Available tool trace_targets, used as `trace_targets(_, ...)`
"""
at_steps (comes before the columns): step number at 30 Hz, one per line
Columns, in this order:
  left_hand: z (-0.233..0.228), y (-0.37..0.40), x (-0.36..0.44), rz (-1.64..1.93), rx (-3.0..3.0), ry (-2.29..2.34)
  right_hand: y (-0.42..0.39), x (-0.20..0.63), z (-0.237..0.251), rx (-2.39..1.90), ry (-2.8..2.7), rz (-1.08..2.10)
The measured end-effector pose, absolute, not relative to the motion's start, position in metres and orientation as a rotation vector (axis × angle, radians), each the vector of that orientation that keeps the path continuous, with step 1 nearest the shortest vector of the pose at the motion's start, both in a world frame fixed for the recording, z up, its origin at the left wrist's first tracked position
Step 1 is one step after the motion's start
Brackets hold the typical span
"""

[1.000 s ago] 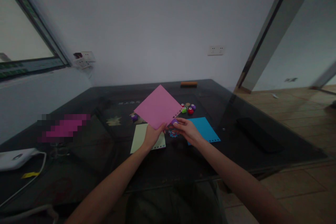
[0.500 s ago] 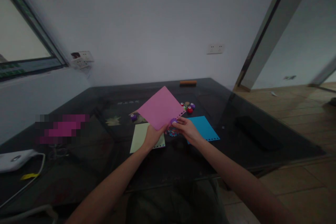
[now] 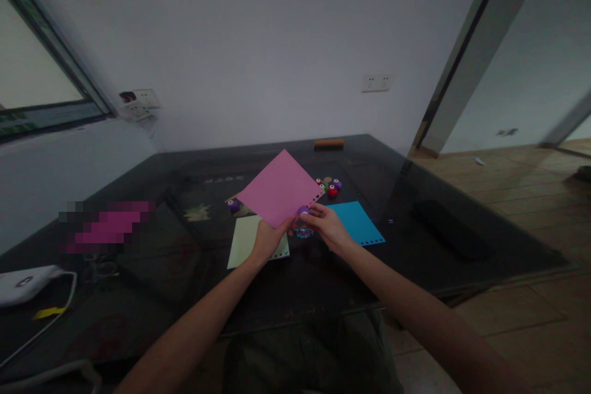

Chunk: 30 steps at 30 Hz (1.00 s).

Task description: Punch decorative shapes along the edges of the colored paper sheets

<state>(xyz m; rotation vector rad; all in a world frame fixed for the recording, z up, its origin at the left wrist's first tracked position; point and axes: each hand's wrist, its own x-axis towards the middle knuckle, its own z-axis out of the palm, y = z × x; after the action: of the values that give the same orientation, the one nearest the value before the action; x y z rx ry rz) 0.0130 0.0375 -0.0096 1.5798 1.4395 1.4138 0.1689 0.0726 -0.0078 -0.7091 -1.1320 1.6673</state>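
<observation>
A pink sheet of paper (image 3: 279, 188), with a row of small punched shapes along its right edge, is held up at a slant above the table. My left hand (image 3: 266, 240) is closed on its lower corner. My right hand (image 3: 329, 226) grips a small purple craft punch (image 3: 303, 212) set at the sheet's punched edge. Under my hands lies a small heap of coloured paper bits (image 3: 303, 233). A pale yellow-green sheet (image 3: 240, 243) lies partly beneath my left hand, and a blue sheet (image 3: 353, 221) lies beside my right; both have holes along their near edges.
Several red, purple and green punches (image 3: 332, 189) stand behind the pink sheet, with another purple punch (image 3: 233, 205) to its left. A brown roll (image 3: 329, 144) lies at the table's back. On the left are a white device with a cable (image 3: 28, 283) and scissors (image 3: 102, 268); a black case (image 3: 446, 228) lies right.
The whole view has shifted slightly. Both hands keep their hold on the pink sheet and the purple punch, with hardly any movement between them.
</observation>
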Motion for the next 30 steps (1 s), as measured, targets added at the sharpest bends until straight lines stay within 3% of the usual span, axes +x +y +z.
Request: trace_targets(30, -0.009, 0.0382, 0.0128, 1.421, 1.594, 1.424, 0.0708, 0.1665, -0.0042, -0.742, -1.076, 1.645)
